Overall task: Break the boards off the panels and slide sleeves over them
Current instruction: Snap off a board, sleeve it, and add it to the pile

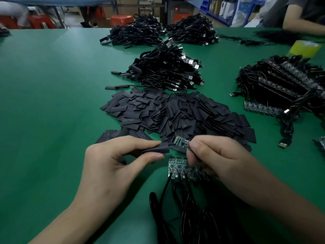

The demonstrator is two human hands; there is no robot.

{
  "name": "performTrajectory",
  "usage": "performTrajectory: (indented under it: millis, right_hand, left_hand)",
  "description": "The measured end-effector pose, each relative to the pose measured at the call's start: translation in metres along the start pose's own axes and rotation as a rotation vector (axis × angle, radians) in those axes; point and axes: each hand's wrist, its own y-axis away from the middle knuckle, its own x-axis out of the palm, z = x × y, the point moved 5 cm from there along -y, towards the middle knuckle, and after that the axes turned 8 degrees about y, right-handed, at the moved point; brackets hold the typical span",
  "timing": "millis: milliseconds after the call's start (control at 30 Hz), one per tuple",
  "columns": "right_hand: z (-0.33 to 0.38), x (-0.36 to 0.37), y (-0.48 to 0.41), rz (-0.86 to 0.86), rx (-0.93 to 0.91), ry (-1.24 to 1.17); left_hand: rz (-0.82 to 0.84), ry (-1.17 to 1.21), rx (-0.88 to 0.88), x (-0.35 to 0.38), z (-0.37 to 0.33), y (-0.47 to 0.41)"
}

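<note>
My left hand (112, 161) pinches a flat black sleeve (158, 148), my right hand (216, 155) a small green circuit board (181, 142) — not sleeved yet; lower centre, a wired green panel (182, 169) awaits breaking.

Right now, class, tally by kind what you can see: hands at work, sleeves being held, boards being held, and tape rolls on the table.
Hands: 2, the left hand and the right hand
Sleeves held: 1, a black sleeve pinched by the left hand
Boards held: 1, a circuit board pinched by the right hand
Tape rolls: 1, a yellow tape roll
Total: 5
</note>
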Motion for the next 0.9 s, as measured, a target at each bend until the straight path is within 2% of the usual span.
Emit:
performTrajectory:
  millis: [267,467,633,800,900]
  right_hand:
    - [0.001,0.004,0.001,0.11,-0.047,0.036]
    - [-0.001,0.006,0.001,0.147,-0.022,0.037]
    - [-0.006,0.009,0.001,0.234,0.084,-0.147]
    - [-0.001,0.009,0.003,0.215,-0.021,0.013]
    - [0.001,0.008,0.004,0.226,-0.033,0.028]
  left_hand:
    - [0.021,0.098,-0.04,0.003,0.003,0.0]
    - [0.13,-0.04,0.05,0.005,-0.005,-0.003]
    - [0.195,-0.105,0.121,0.007,-0.009,-0.002]
    - [0.166,-0.116,0.109,0.008,-0.01,0.0]
    - [0.216,-0.094,0.143,0.009,-0.013,0.0]
